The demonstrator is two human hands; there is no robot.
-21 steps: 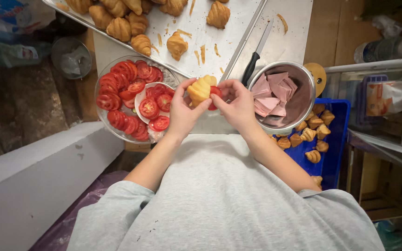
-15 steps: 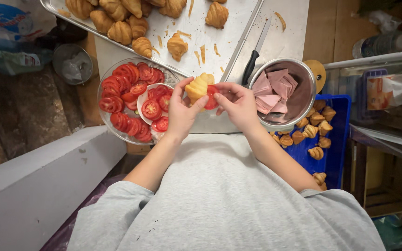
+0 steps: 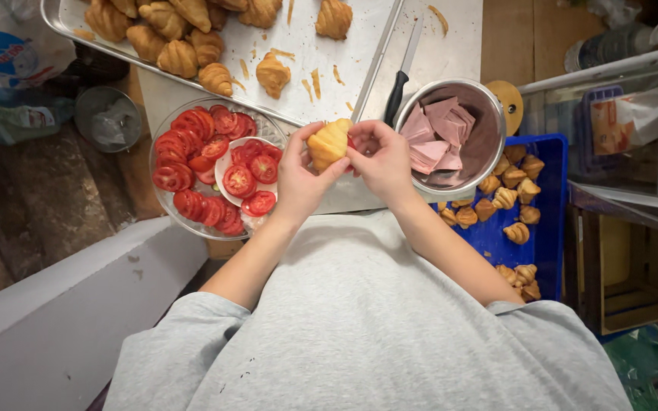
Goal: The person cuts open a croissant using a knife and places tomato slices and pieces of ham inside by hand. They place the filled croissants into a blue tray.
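My left hand (image 3: 297, 179) holds a small golden croissant (image 3: 328, 142) above the counter's near edge. My right hand (image 3: 381, 158) presses against the croissant's right side, with a sliver of red tomato between its fingertips and the pastry. Left of the hands sits a glass bowl (image 3: 163, 204) of sliced tomatoes, with a small white plate (image 3: 222, 165) of tomato slices on top. A steel bowl (image 3: 489, 148) of pink ham slices stands to the right.
A metal baking tray (image 3: 310, 68) with several croissants lies at the back. A black-handled knife (image 3: 399, 85) rests beside it. A blue crate (image 3: 548, 221) of filled croissants sits low on the right. A grey ledge (image 3: 47, 320) runs along the left.
Both hands and the croissant have stayed in about the same place. The red tomato slice that showed at my right fingertips is now mostly tucked into the croissant.
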